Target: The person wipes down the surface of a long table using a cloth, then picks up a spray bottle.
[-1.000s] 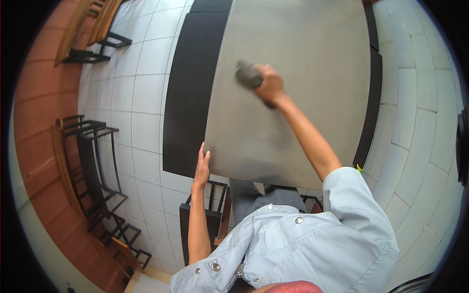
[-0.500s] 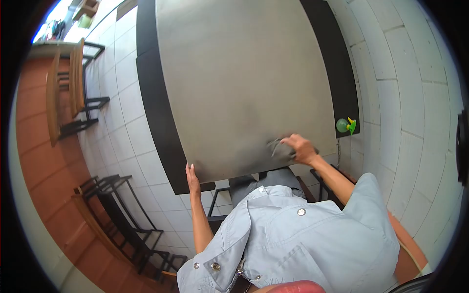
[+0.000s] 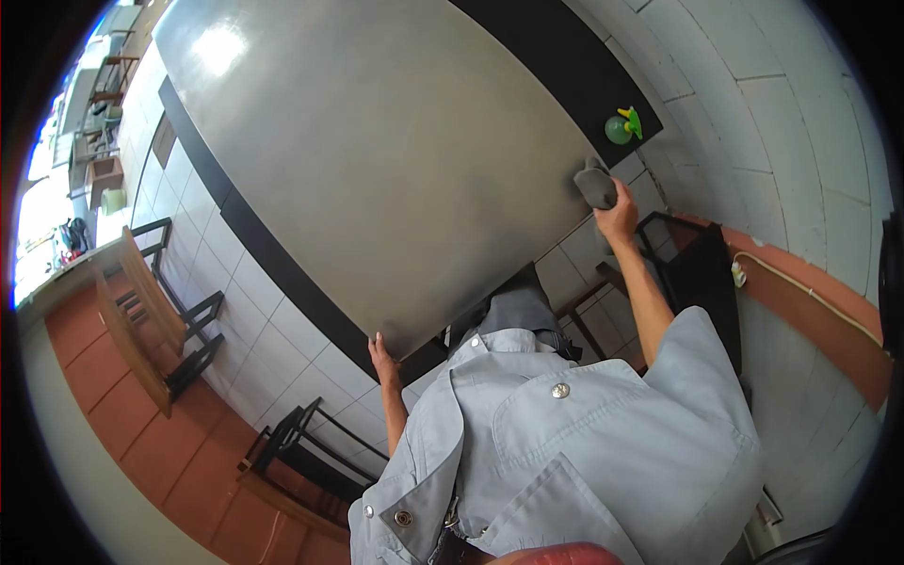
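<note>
Grey cloth (image 3: 595, 185) in right hand (image 3: 617, 215), metal tabletop (image 3: 395, 160), green-topped spray bottle (image 3: 620, 128)

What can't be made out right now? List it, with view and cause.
- Head view: far end of the broad grey metal tabletop, cut off by the top edge.
- Head view: palm of the right hand, hidden by its own fingers and the dark grey cloth.
- Head view: the wearer's feet, blocked by the pale blue shirt and tabletop.
- Head view: liquid level in the green spray bottle, too small.
</note>
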`<state>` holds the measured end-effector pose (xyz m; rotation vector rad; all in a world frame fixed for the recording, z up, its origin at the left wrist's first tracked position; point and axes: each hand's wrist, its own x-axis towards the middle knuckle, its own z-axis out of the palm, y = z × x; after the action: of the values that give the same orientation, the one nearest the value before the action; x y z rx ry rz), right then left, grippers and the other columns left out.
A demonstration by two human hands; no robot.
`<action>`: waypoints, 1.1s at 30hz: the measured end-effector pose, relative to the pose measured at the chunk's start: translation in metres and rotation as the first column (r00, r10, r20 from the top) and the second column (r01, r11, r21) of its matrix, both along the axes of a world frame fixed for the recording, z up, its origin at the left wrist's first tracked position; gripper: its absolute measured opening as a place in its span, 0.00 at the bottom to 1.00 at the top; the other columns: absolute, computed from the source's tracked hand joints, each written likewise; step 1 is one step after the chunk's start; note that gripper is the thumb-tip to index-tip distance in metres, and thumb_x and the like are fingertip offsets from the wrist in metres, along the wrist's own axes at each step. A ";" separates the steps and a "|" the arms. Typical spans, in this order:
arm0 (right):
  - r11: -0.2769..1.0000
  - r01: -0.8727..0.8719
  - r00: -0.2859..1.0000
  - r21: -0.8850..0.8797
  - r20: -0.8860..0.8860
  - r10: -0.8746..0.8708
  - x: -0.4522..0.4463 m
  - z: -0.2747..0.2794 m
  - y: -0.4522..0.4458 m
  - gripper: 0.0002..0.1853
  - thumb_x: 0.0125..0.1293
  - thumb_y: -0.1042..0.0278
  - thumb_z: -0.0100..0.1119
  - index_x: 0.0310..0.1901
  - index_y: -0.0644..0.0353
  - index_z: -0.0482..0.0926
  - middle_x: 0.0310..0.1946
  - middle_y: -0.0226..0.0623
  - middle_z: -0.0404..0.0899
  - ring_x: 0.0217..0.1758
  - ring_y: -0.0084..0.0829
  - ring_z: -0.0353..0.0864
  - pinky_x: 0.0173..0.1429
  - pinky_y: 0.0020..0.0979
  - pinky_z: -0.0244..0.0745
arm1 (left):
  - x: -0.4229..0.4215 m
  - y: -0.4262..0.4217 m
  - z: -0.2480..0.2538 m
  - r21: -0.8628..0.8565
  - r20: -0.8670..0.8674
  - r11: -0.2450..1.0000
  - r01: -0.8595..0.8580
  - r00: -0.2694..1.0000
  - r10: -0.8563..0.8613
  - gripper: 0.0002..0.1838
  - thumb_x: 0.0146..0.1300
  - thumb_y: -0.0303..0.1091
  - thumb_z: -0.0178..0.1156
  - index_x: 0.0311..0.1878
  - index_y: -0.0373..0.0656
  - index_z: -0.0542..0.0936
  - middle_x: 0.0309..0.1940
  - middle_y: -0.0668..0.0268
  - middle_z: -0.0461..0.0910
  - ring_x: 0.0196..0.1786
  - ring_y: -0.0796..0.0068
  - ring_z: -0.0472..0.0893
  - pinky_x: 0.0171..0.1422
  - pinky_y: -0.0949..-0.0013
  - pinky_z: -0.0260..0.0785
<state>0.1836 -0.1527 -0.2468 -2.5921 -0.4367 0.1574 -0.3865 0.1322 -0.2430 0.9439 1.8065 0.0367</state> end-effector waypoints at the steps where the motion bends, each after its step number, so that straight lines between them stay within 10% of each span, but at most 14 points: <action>1: 0.999 0.004 1.000 0.050 -0.010 -0.004 -0.020 -0.006 0.010 0.39 0.50 0.75 0.86 0.67 0.54 0.83 0.64 0.45 0.86 0.68 0.54 0.85 0.68 0.49 0.83 | -0.003 -0.001 -0.005 0.007 0.005 1.000 0.006 1.000 -0.006 0.51 0.76 0.72 0.58 0.91 0.52 0.58 0.86 0.54 0.65 0.82 0.44 0.71 0.70 0.29 0.73; 10: 0.832 -0.476 0.813 0.285 -0.219 0.540 -0.232 0.027 0.139 0.37 0.49 0.76 0.82 0.65 0.53 0.83 0.61 0.45 0.86 0.62 0.54 0.87 0.67 0.47 0.84 | -0.038 -0.040 0.001 -0.012 0.285 0.983 -0.183 0.942 0.179 0.49 0.80 0.75 0.46 0.90 0.47 0.61 0.90 0.57 0.62 0.88 0.49 0.64 0.83 0.33 0.59; 16: 0.100 -0.939 0.046 0.329 -0.167 0.985 -0.423 -0.001 0.164 0.33 0.48 0.69 0.81 0.61 0.51 0.84 0.54 0.42 0.86 0.62 0.50 0.87 0.66 0.48 0.84 | -0.096 -0.056 -0.019 -0.119 0.475 0.947 -0.298 0.820 0.318 0.49 0.81 0.77 0.40 0.85 0.45 0.71 0.86 0.57 0.68 0.89 0.49 0.63 0.89 0.36 0.49; 19: 0.018 -0.917 -0.063 0.399 -0.190 0.980 -0.447 -0.011 0.139 0.32 0.51 0.66 0.81 0.61 0.49 0.84 0.53 0.41 0.86 0.61 0.48 0.88 0.65 0.48 0.85 | -0.118 -0.055 -0.030 -0.061 0.535 0.981 -0.184 0.823 0.188 0.47 0.83 0.75 0.39 0.84 0.44 0.73 0.85 0.58 0.71 0.87 0.50 0.66 0.89 0.40 0.52; 28: 0.749 -0.558 0.761 0.357 -0.140 0.634 -0.272 0.021 0.047 0.34 0.56 0.67 0.81 0.67 0.57 0.83 0.64 0.52 0.87 0.68 0.55 0.87 0.73 0.45 0.83 | -0.112 -0.068 -0.006 -0.066 0.508 0.976 -0.209 0.835 0.213 0.43 0.84 0.72 0.40 0.85 0.47 0.72 0.86 0.59 0.69 0.87 0.51 0.66 0.86 0.40 0.59; 33: 0.947 0.247 0.959 0.206 -0.191 -0.209 -0.160 -0.018 -0.004 0.34 0.60 0.67 0.80 0.68 0.64 0.80 0.60 0.61 0.87 0.67 0.57 0.87 0.70 0.51 0.83 | -0.121 -0.076 -0.020 -0.161 0.512 0.964 -0.213 0.817 0.266 0.43 0.83 0.72 0.42 0.87 0.51 0.69 0.87 0.58 0.68 0.87 0.49 0.66 0.86 0.40 0.60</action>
<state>0.0233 -0.1565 -0.2645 -2.3573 -0.0847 0.2274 -0.5073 0.0567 -0.2632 0.5539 1.3780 0.3368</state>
